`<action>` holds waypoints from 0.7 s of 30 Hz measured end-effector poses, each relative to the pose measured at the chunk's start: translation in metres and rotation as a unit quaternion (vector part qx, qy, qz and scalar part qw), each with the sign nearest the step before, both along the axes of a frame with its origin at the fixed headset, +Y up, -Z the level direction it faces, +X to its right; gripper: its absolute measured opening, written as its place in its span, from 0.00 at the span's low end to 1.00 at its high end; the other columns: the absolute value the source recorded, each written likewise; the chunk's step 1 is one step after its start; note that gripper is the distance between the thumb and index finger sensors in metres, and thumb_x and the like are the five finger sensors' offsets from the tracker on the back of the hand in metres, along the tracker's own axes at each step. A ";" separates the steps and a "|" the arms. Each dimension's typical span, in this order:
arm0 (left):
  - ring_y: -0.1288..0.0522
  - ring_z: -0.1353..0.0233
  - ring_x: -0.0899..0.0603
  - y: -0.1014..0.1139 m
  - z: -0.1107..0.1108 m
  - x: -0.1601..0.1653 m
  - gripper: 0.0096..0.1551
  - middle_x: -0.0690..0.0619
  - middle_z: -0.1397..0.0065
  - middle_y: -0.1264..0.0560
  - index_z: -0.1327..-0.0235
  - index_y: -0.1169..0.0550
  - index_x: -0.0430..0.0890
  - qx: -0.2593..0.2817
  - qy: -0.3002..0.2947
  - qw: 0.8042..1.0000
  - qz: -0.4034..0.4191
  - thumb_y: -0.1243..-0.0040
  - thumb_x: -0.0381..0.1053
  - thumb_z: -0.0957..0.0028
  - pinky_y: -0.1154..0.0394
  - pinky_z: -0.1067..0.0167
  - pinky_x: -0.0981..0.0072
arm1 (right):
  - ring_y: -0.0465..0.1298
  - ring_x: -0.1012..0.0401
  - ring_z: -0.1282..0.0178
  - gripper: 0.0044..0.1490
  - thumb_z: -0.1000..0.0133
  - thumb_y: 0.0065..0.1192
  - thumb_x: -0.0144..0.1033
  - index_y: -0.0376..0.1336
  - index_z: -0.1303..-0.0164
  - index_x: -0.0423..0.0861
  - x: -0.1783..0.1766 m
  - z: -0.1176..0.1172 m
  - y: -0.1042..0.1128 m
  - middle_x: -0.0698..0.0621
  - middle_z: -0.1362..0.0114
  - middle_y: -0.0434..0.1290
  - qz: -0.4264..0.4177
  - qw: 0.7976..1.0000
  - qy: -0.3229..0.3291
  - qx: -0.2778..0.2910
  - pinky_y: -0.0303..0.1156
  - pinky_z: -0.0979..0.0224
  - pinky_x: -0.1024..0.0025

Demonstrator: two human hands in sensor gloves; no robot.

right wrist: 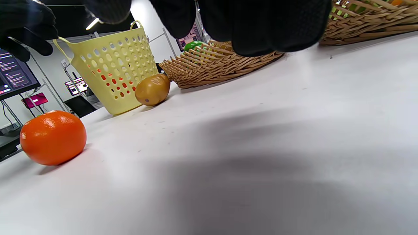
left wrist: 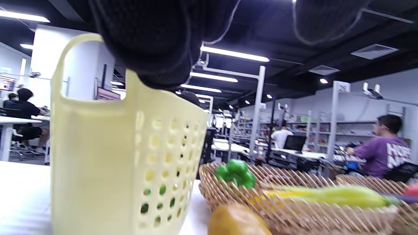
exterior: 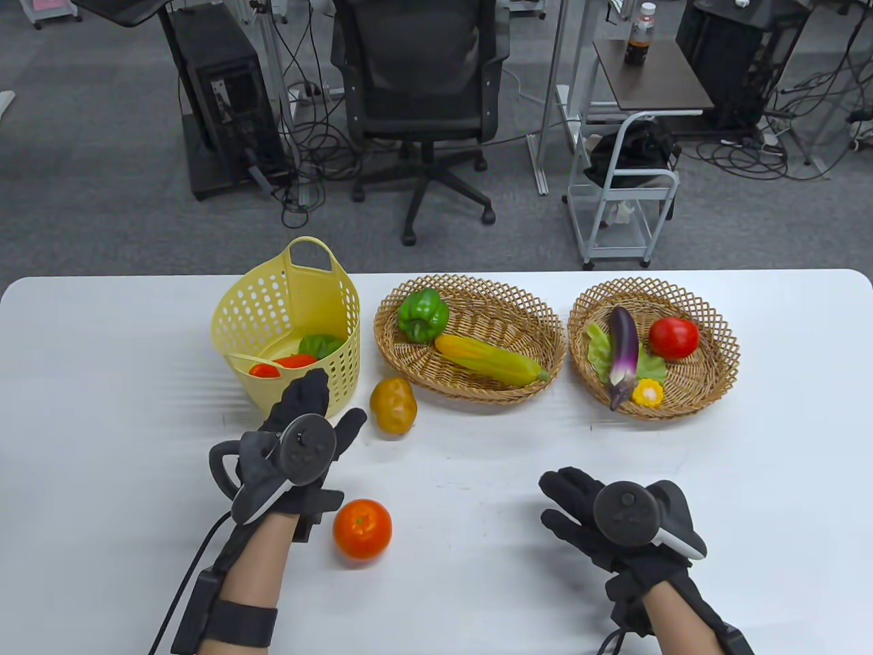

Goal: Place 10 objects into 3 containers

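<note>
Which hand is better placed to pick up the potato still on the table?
Left. The left hand is open right beside the brown potato; the right hand is farther away.

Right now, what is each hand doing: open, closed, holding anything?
Left hand: open, holding nothing, fingers by the yellow basket.
Right hand: open, holding nothing, above the table.

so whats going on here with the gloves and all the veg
A person in sensor gloves is sorting toy produce into a yellow basket and two wicker baskets. Both the left hand and the right hand hold nothing. A potato and an orange lie on the table.
</note>
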State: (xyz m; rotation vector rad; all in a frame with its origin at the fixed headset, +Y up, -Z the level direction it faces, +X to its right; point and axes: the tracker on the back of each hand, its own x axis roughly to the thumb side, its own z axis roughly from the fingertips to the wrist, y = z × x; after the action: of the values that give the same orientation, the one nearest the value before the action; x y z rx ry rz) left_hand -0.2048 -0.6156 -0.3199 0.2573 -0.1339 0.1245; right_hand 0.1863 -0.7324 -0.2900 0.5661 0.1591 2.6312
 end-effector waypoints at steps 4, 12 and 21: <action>0.20 0.33 0.36 -0.016 0.008 0.001 0.46 0.38 0.24 0.29 0.21 0.32 0.41 -0.080 -0.030 0.996 0.019 0.41 0.71 0.42 0.17 0.52 0.57 | 0.65 0.38 0.23 0.40 0.35 0.45 0.57 0.51 0.16 0.47 0.000 0.000 0.000 0.36 0.14 0.55 -0.001 1.000 -0.002 -0.001 0.68 0.28 0.44; 0.21 0.32 0.34 -0.066 0.006 0.004 0.52 0.36 0.21 0.32 0.19 0.34 0.40 -0.299 -0.076 0.951 0.013 0.43 0.75 0.43 0.17 0.52 0.57 | 0.65 0.38 0.23 0.40 0.35 0.45 0.57 0.51 0.16 0.47 0.000 0.000 0.000 0.36 0.14 0.55 0.005 1.000 -0.002 -0.006 0.67 0.27 0.44; 0.27 0.26 0.28 -0.103 0.006 0.009 0.59 0.30 0.16 0.42 0.12 0.46 0.40 -0.370 -0.097 0.924 0.004 0.45 0.76 0.43 0.18 0.49 0.54 | 0.65 0.37 0.23 0.40 0.35 0.45 0.57 0.51 0.16 0.47 0.000 0.000 0.000 0.36 0.14 0.54 0.005 1.000 -0.004 -0.009 0.67 0.27 0.43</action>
State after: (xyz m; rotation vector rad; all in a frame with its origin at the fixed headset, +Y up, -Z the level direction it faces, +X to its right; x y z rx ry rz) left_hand -0.1956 -0.7187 -0.3141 -0.5125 -0.2714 0.2000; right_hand 0.1864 -0.7326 -0.2899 0.5515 0.1830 2.6384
